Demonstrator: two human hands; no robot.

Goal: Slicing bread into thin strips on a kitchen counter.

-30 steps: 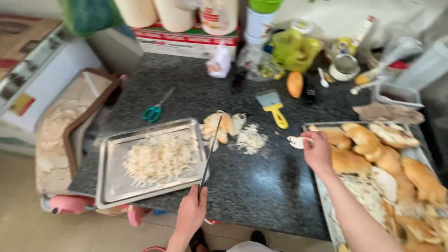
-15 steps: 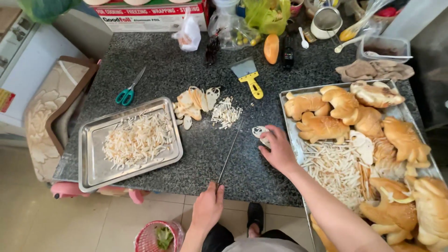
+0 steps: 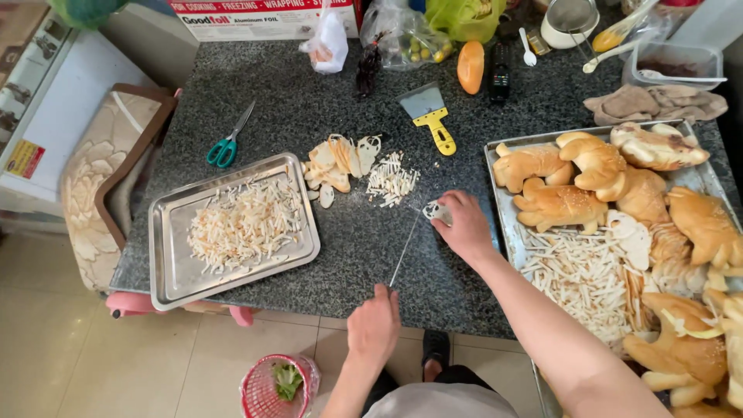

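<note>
My left hand (image 3: 374,327) grips the handle of a long thin knife (image 3: 405,251) at the counter's near edge, the blade pointing away across the dark granite counter (image 3: 271,85). My right hand (image 3: 463,224) holds a small pale slice of bread (image 3: 435,210) down on the counter at the blade's tip. Just beyond lie a heap of thin bread slices (image 3: 339,165) and a small pile of cut strips (image 3: 391,179). A steel tray (image 3: 166,267) on the left carries more shredded strips.
A large tray (image 3: 499,166) on the right holds animal-shaped bread loaves (image 3: 561,205) and cut strips. Teal scissors (image 3: 228,143), a yellow-handled scraper (image 3: 429,116), bags, a strainer and a cloth sit farther back. A red basket (image 3: 279,383) stands on the floor below.
My head has tilted down, so the counter sits higher in view. My right hand has come off the big tray with a bread slice and set it by the knife tip.
</note>
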